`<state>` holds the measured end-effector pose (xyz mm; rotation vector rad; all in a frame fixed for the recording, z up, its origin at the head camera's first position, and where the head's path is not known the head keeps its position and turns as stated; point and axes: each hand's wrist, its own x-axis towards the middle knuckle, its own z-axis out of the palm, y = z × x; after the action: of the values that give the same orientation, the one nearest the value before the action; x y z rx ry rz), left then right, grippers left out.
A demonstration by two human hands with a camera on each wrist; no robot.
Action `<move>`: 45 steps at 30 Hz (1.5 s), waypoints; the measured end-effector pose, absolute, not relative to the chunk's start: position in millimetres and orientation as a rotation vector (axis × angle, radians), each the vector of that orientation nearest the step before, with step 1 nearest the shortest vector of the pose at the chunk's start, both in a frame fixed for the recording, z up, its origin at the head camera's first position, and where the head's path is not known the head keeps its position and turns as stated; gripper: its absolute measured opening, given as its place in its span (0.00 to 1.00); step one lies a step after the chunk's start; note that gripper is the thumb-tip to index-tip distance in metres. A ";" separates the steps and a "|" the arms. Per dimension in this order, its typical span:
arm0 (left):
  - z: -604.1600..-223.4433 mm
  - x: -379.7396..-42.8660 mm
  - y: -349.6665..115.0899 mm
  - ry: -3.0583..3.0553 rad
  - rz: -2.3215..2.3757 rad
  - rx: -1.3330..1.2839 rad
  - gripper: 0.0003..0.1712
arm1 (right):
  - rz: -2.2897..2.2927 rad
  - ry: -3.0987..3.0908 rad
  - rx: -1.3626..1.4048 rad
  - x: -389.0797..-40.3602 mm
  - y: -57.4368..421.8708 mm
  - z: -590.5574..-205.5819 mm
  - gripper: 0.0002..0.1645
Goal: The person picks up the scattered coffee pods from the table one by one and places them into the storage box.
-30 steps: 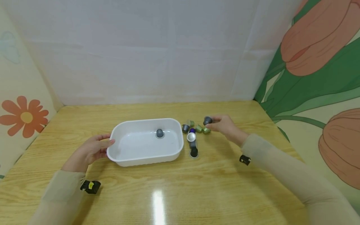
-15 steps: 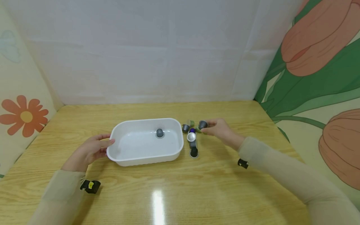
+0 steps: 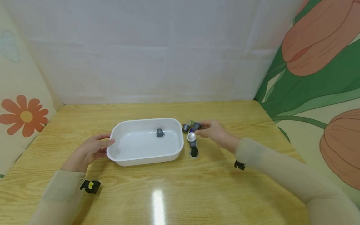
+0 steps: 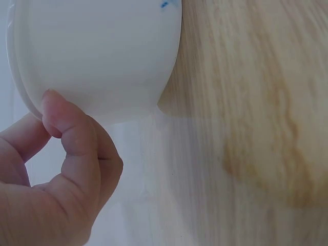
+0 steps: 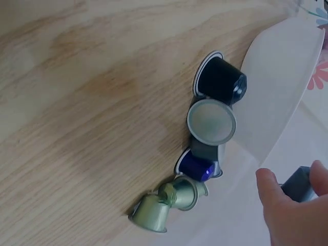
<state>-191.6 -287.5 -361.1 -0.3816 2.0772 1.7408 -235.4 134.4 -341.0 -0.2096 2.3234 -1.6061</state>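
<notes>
A white plastic tub [image 3: 146, 160] stands on the table, and my left hand [image 3: 92, 150] pinches its left rim between thumb and fingers. Inside the tub, toward its right end, one grey coffee capsule [image 3: 159, 132] sits upside down. My right hand [image 3: 216, 132] pinches another grey coffee capsule [image 5: 299, 185] between thumb and finger, above the loose pile right of the tub. That pile has a black capsule [image 5: 219, 81], one with its silvery lid showing [image 5: 211, 122], a blue one [image 5: 195, 166] and green ones [image 5: 149, 212]. In the head view the right hand hides some green capsules.
Another grey capsule [image 3: 186, 128] lies close to the tub's right wall. The wooden table [image 3: 213, 193] ends at a white cloth backdrop [image 3: 146, 62]. Flower-printed panels [image 3: 303, 56] stand at both sides.
My right hand has moved left with the grey coffee capsule, from the right side of the pile toward the tub. The left hand and tub have stayed in place.
</notes>
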 end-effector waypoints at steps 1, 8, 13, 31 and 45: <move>-361.2 -191.4 -287.5 2.077 1.741 -0.380 0.41 | -1.613 2.311 -0.219 -234.8 133.1 -341.4 0.27; -361.4 -191.0 -288.3 2.077 1.741 -0.374 0.41 | -1.648 2.273 -0.280 -231.4 121.6 -340.9 0.27; -360.3 -190.9 -288.8 2.080 1.738 -0.368 0.41 | -1.645 2.244 -0.291 -231.3 112.4 -340.2 0.26; -356.9 -191.7 -285.8 2.085 1.735 -0.360 0.40 | -1.599 2.258 -0.276 -235.0 95.6 -336.9 0.26; -357.7 -191.8 -285.9 2.089 1.733 -0.396 0.40 | -1.465 2.358 -0.282 -242.6 72.9 -337.2 0.29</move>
<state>-191.8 -285.9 -357.7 -0.3959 2.0885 1.7330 -242.6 72.9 -337.2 -0.2821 2.3584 -1.4655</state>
